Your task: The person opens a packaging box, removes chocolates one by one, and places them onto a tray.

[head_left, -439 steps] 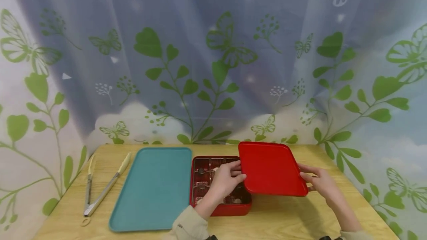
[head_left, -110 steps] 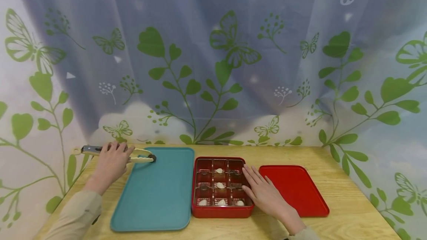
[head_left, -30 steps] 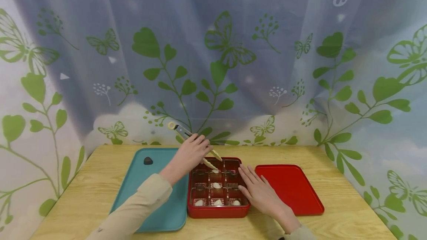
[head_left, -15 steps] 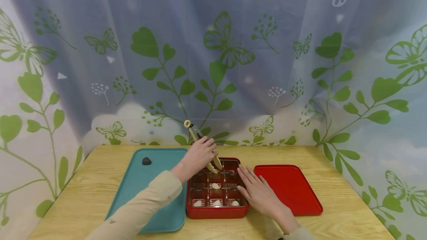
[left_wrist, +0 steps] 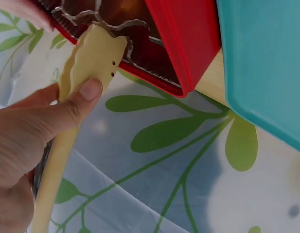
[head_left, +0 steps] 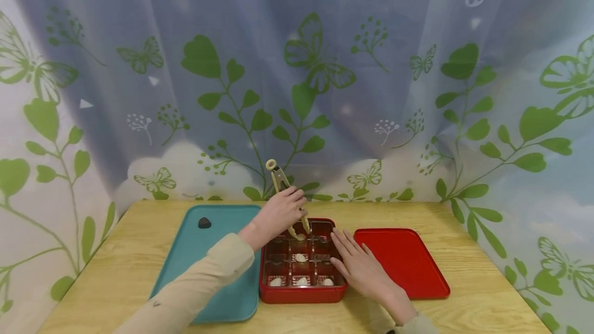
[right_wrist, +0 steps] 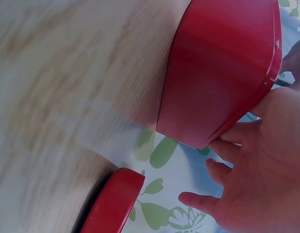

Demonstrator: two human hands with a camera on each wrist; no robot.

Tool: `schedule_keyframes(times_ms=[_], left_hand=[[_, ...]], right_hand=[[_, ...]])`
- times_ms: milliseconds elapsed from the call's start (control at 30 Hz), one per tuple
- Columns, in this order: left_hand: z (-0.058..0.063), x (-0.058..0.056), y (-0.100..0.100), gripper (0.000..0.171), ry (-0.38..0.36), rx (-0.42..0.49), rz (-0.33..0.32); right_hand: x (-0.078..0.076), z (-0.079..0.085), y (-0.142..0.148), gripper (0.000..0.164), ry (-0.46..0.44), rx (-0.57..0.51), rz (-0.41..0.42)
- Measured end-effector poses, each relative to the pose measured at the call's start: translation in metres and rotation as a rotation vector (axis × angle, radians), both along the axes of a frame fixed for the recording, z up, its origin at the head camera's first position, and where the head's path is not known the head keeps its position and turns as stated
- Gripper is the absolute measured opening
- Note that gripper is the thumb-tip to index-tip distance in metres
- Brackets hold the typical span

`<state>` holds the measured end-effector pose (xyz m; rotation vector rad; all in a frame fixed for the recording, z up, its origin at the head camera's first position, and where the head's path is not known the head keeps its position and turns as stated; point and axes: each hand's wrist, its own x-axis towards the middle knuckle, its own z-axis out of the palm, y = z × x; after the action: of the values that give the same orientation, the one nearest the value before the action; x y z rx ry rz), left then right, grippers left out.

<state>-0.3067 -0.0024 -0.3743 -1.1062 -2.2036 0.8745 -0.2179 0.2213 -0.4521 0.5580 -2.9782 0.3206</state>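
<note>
My left hand [head_left: 280, 211] grips yellow-tipped tongs [head_left: 277, 174], which stand steeply with their tips down in the back middle compartment of the red box [head_left: 303, 297]. A white piece [head_left: 300, 237] sits right at those tips. In the left wrist view, thumb and fingers squeeze the tongs' arms [left_wrist: 91, 60] close together over the clear divided insert. My right hand [head_left: 364, 269] lies with straight fingers along the box's right rim; the right wrist view shows its fingertips against the red wall [right_wrist: 213, 73]. More white pieces [head_left: 301, 282] and dark ones sit in other compartments.
Left of the box lies a teal tray [head_left: 218, 272] with one dark chocolate-like piece [head_left: 204, 222] near its back left corner. The red lid [head_left: 401, 264] lies on the wooden table [head_left: 482, 293] to the right. A patterned curtain [head_left: 260, 92] hangs behind the table.
The lid, first held in both hands, now lies on the table. My left hand took up the tongs, released a dark piece on the tray, then moved right; the tongs tilted steeper over the white piece.
</note>
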Motion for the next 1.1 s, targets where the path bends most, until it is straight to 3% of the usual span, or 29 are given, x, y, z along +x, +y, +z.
schedule_keyframes(times_ms=[200, 367, 467, 667, 867, 967, 1100], left_hand=[[0.001, -0.005, 0.007, 0.035, -0.017, -0.055, -0.018], [0.001, -0.007, 0.005, 0.023, -0.021, -0.001, 0.022], [0.003, -0.007, 0.003, 0.026, -0.016, 0.022, 0.037], [0.006, -0.008, 0.005, 0.035, -0.007, -0.038, -0.051], [0.000, -0.012, 0.011, 0.030, 0.033, -0.120, -0.138], [-0.004, -0.013, 0.010, 0.031, 0.028, -0.128, -0.136], [-0.005, -0.014, 0.004, 0.037, 0.000, -0.096, -0.088]], right_hand=[[-0.001, 0.000, 0.000, 0.060, 0.006, 0.001, 0.005], [0.001, 0.002, 0.000, 0.060, 0.012, -0.004, 0.002], [0.001, 0.002, 0.000, 0.060, 0.012, -0.005, 0.003], [0.001, 0.001, 0.001, 0.060, 0.018, -0.005, -0.001], [0.001, 0.000, 0.002, 0.060, 0.013, -0.009, -0.005], [0.001, 0.000, 0.002, 0.060, 0.012, -0.010, -0.005], [0.000, 0.000, 0.002, 0.060, 0.002, -0.006, -0.001]])
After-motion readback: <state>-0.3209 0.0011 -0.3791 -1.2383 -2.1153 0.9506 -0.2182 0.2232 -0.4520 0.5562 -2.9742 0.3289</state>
